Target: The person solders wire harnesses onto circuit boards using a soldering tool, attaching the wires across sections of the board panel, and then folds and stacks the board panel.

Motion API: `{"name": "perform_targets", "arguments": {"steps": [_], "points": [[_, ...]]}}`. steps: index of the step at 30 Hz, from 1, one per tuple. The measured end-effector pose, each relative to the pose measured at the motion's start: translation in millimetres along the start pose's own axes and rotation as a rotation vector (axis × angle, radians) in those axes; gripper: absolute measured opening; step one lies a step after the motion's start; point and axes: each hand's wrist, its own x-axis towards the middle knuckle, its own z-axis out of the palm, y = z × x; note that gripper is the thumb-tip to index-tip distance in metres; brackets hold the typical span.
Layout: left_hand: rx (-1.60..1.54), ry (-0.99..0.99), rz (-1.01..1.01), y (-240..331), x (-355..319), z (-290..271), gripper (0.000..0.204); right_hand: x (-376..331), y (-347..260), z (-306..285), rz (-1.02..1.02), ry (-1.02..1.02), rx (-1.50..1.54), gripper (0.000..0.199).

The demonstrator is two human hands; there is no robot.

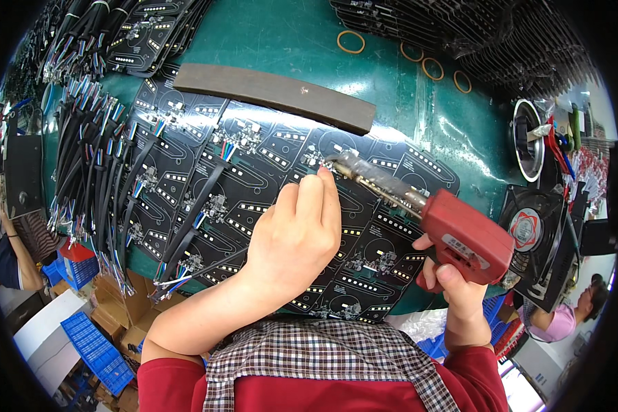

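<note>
Soldering gun (468, 230) of red colour sits in the right hand (456, 285), whose fingers close around its handle, perhaps to aim its tip to the spot beside the left hand (296, 230). That left hand curls above black circuit boards (281, 147), fingertips close to the tip; I cannot tell if it pinches something. Beyond both hands, a long bar (275, 96) lies along the boards, possibly as weight. Cables (82, 161) lie left on the desk (268, 41). The gun's pale label (465, 251) is too small for reading; farther right, a red-white sticker (527, 230) shows.
</note>
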Motion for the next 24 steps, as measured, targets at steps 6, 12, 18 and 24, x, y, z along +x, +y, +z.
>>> {"name": "perform_targets", "arguments": {"steps": [6,12,18,24], "points": [[0.052,-0.032,0.03,1.0,0.8,-2.9,0.031,-5.2,3.2,-0.7,-0.083,0.056,0.05,0.061],[0.056,-0.067,0.024,5.1,1.7,-9.0,0.03,-8.6,4.7,-2.0,-0.046,0.046,0.036,0.059],[0.009,-0.008,0.036,2.9,0.6,-4.6,0.029,-11.8,5.1,-4.5,0.049,0.033,0.084,0.051],[0.031,0.017,0.048,3.7,0.1,-2.2,0.027,-13.4,10.3,-6.7,0.045,0.027,0.081,0.051]]}}
